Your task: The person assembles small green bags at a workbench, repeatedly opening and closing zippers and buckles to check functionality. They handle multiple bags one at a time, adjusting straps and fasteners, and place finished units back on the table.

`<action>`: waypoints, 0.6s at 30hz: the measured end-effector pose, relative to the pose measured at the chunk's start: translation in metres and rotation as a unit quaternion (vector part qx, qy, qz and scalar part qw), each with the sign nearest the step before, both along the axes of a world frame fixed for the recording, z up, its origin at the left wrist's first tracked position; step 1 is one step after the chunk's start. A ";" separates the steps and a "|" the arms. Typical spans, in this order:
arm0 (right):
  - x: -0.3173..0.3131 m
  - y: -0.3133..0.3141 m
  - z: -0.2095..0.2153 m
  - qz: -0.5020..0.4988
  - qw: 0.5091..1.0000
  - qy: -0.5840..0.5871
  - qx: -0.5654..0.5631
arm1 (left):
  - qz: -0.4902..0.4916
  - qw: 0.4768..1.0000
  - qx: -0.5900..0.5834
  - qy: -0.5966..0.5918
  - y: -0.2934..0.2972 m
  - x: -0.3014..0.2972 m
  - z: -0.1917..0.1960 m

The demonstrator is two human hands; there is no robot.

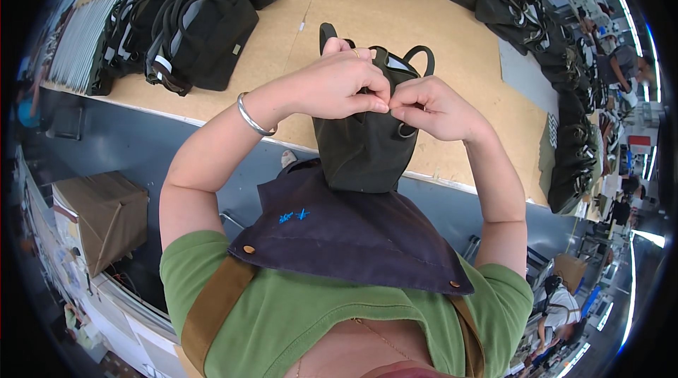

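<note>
A dark olive-black handbag [361,156] with two upright loop handles stands tilted at the table's near edge, its bottom against my dark apron [353,230]. My left hand [342,85] is closed at the bag's upper part, thumb and forefinger pinched together. Opposite it, my right hand [439,108] pinches at the same spot, and the fingertips of both hands almost meet. Whatever small part of the bag lies between the fingertips is hidden. Just below my right fingers hangs a metal ring [406,130] on the bag's side. A pale lining shows in the bag's opening.
Several similar dark bags [212,32] crowd the far left of the wooden table [282,60]. More dark bags [494,11] line its far and right edges. A brown covered box [113,216] is at the lower left. People work in the background at right.
</note>
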State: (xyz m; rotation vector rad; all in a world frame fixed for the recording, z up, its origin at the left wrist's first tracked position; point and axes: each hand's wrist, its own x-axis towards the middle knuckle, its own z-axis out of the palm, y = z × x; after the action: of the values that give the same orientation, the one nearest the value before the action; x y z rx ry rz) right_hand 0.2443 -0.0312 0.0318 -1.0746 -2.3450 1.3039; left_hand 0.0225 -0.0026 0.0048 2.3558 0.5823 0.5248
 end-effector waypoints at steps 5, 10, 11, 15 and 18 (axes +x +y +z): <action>0.005 -0.005 0.008 -0.018 0.997 -0.060 0.047 | 0.027 0.999 0.026 -0.002 -0.004 0.001 0.000; 0.010 -0.044 0.020 -0.043 0.970 -0.074 0.227 | 0.053 0.970 0.232 -0.046 -0.035 -0.006 0.013; 0.008 -0.057 0.025 -0.050 0.965 -0.071 0.248 | 0.053 0.959 0.271 -0.063 -0.047 -0.010 0.020; 0.001 -0.083 -0.003 -0.092 0.955 -0.112 0.257 | 0.035 0.950 0.308 -0.041 -0.049 -0.004 -0.010; 0.009 -0.080 -0.066 -0.181 0.965 -0.030 0.185 | 0.019 0.963 0.264 0.047 -0.043 -0.006 -0.080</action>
State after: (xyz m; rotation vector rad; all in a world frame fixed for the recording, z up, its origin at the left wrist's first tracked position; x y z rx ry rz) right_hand 0.2533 -0.1113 -0.0339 -1.3423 -2.1751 0.6803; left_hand 0.0165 -0.0458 -0.0750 2.8913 0.5833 0.6512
